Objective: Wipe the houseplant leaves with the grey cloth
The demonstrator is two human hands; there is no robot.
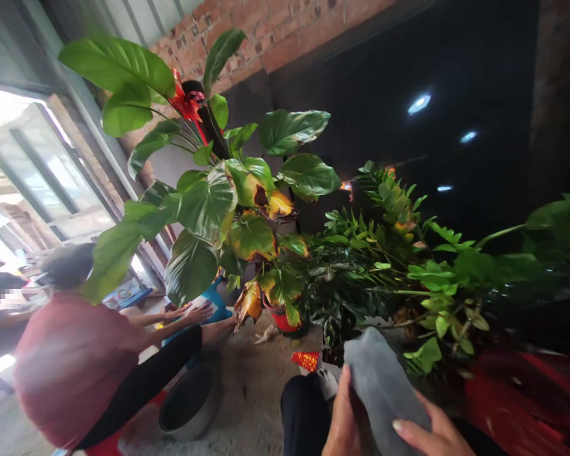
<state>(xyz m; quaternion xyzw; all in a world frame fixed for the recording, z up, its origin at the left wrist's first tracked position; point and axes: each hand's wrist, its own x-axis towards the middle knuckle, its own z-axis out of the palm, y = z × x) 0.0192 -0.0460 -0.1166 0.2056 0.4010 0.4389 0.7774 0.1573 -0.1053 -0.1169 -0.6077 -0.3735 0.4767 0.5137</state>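
A smooth grey oblong block (384, 386) is held up in front of my knees; whether it is clay or stone I cannot tell. Against its left side my left hand (342, 421) is closed, the thumb pointing up along the edge. My right hand (434, 430) grips the lower right end, with its thumb pressed on the near face. The undersides of the block and most of my fingers are hidden. My dark-trousered knee (304, 415) is just left of the hands.
A tall potted plant (202, 206) with browning leaves and a red ribbon stands ahead, with leafier plants (361, 253) to its right. At left a person in a red shirt (76, 361) sits beside a grey tub (190, 399). Red material (527, 399) lies at right.
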